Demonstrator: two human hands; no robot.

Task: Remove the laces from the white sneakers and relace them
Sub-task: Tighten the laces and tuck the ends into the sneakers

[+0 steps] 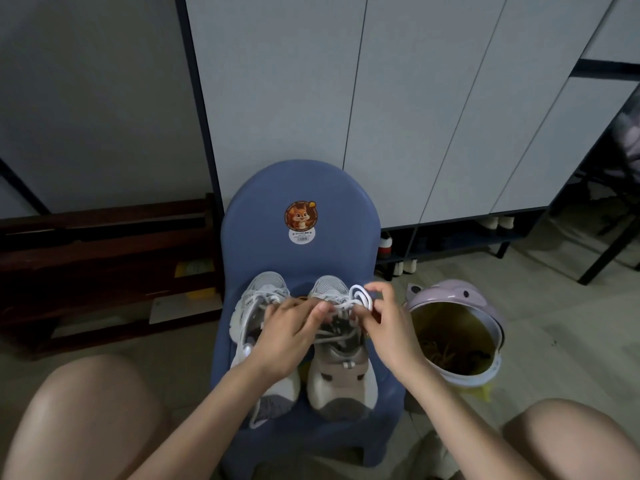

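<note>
our left hand and right hand both pinch the white lace over the right-side sneaker. we judge it soft, light and limp, best held near its tip.

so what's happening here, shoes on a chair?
A seated person works on a pair of white sneakers standing on a small blue chair. Both hands are at the laces of the right-hand sneaker: the left hand pinches the lace near the tongue, and the right hand holds a loop of it. The left-hand sneaker is laced and not being handled. A lilac bin stands beside the chair.
</note>
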